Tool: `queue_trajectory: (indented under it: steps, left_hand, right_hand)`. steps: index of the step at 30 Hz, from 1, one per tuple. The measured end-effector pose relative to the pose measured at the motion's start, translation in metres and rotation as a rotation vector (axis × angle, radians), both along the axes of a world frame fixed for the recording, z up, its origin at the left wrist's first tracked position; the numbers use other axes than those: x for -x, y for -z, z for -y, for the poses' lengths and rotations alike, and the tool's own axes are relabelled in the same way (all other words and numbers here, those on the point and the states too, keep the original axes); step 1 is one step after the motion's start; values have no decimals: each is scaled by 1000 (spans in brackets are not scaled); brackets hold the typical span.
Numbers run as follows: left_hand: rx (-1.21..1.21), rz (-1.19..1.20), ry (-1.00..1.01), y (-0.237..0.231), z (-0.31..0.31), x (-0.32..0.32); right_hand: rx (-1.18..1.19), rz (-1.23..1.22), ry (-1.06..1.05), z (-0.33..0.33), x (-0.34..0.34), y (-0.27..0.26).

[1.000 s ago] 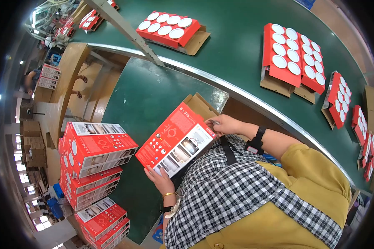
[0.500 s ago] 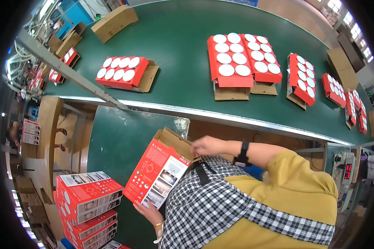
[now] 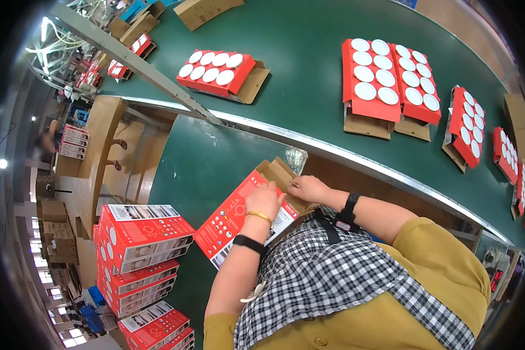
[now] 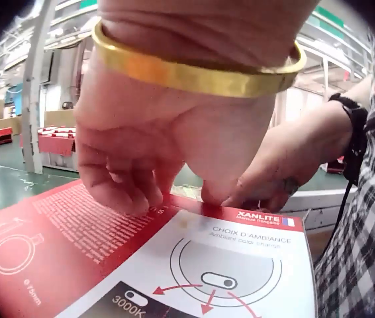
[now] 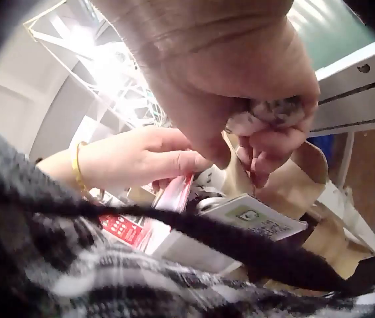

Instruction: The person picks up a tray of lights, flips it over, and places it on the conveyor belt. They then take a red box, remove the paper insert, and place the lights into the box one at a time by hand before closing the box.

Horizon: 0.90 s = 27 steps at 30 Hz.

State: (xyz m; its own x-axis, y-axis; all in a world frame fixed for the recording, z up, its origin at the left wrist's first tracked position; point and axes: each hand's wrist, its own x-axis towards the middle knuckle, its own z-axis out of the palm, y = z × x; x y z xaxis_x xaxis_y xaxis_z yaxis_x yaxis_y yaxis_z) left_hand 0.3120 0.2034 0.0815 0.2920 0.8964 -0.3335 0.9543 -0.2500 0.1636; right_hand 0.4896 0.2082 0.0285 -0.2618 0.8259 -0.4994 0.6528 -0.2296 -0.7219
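A red and white printed carton (image 3: pixel 227 219) lies tilted in front of the apron, its brown flaps (image 3: pixel 280 172) raised at the far end. My left hand (image 3: pixel 264 201) is on its printed face near that end. Its curled fingers and thumb grip the carton's edge in the left wrist view. My right hand (image 3: pixel 310 189) is at the opening; in the right wrist view its thumb and bent fingers pinch a brown cardboard flap (image 5: pixel 239 169). Something whitish-grey (image 5: pixel 277 111) shows among the right fingers. Inside the opening sits a printed white piece (image 5: pixel 257 218).
Stacked red cartons (image 3: pixel 146 239) stand left of the held carton on the green side table (image 3: pixel 186 160). Beyond a metal rail (image 3: pixel 262 131), the long green bench (image 3: pixel 297 70) bears red boxes with white discs (image 3: pixel 216 67). A grey post (image 3: pixel 134 64) crosses at the left.
My left hand has moved from the carton's lower corner up to its face by the opening. The right hand has stayed around the flaps. The head view has swung and shifted.
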Motion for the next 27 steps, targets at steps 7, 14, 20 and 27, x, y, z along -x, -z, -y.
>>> queue_trajectory:
  steps: [7,14,20,27]
  left_hand:
    - [-99,162,1,-4,4,-9]
    - [64,630,-196,4,29,-6]
    - [-14,544,-177,9,40,9]
    - [-26,544,-210,6,46,18]
  right_hand:
    - [-174,118,-130,18,-21,-3]
    - [-145,100,-200,38,-27,-19]
    - [-143,26,35,39,-69,-5]
    - [-275,72,145,37,-124,-6]
